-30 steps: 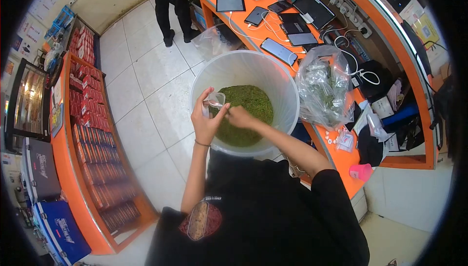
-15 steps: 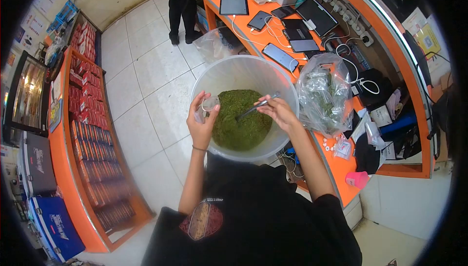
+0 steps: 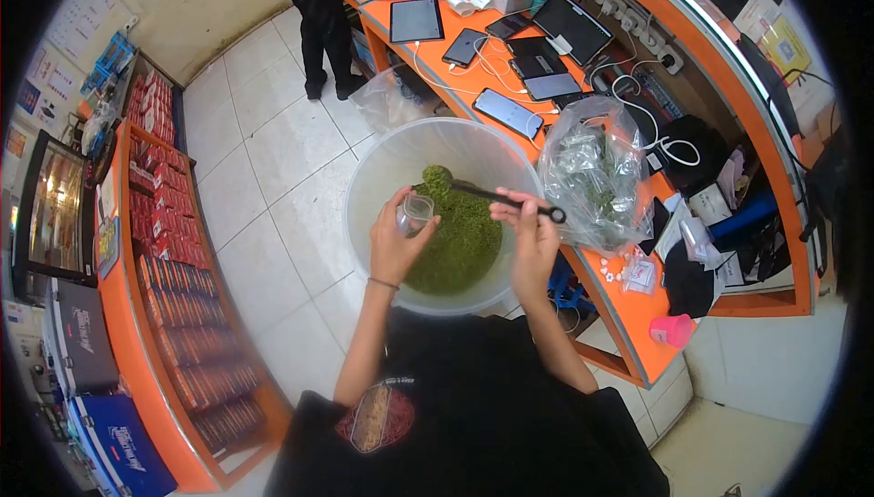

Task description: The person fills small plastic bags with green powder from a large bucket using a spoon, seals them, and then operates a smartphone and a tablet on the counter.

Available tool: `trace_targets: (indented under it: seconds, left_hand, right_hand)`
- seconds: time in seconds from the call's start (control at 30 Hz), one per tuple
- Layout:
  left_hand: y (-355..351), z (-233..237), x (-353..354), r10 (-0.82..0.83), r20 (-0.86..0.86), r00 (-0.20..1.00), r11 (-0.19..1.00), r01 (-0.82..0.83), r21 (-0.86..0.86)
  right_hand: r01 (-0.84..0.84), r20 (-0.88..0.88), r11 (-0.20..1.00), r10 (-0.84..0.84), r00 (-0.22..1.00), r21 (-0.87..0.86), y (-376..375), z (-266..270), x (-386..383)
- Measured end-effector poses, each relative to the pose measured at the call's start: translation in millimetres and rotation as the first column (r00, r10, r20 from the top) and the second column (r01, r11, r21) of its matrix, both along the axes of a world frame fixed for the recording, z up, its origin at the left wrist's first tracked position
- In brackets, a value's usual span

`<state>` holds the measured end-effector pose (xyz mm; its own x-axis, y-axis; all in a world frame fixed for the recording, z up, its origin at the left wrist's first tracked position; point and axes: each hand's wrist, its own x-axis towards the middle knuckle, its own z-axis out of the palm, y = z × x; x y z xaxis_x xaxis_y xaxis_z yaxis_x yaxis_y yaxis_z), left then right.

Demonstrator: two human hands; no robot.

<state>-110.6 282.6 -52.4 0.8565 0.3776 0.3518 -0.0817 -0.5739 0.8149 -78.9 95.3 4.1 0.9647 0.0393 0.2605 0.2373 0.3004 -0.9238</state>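
small clear jar [image 3: 416,212] clamped in my left hand [image 3: 396,244] at nine o'clock over the bucket [image 3: 382,160], my right hand [image 3: 533,238] pinched on a black scoop [image 3: 496,195], its heaped bowl toward twelve, green flakes [image 3: 460,247] below

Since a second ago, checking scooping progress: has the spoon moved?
Yes. The spoon, earlier dug into the green material, now lifted loaded in the right hand, nearer the far wall of the bucket and the cup in the left hand.
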Motion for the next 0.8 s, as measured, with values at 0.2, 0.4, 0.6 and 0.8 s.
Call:
trace_targets:
  seconds: [0.2,0.4,0.6,0.8]
  left_hand:
    - [-2,10,1,0.057,-0.143,0.988,0.996,-0.046,0.073]
    - [1,-4,5,0.021,-0.094,0.995,1.000,-0.020,0.013]
    - [-4,10,3,-0.006,0.000,1.000,0.999,0.006,-0.032]
    - [-5,11,-5,-0.015,-0.004,1.000,1.000,0.015,-0.008]
  right_hand:
    - [-0.015,0.375,0.951,0.137,0.917,-0.310,3,-9,-22]
    - [0.059,0.622,0.832,0.363,0.694,-0.551,-2,-6,-24]
    - [0.062,0.567,0.909,0.203,0.798,-0.412,-17,-30,-25]
    - [0.034,0.259,0.687,0.228,0.938,-0.726,-27,-43,-16]
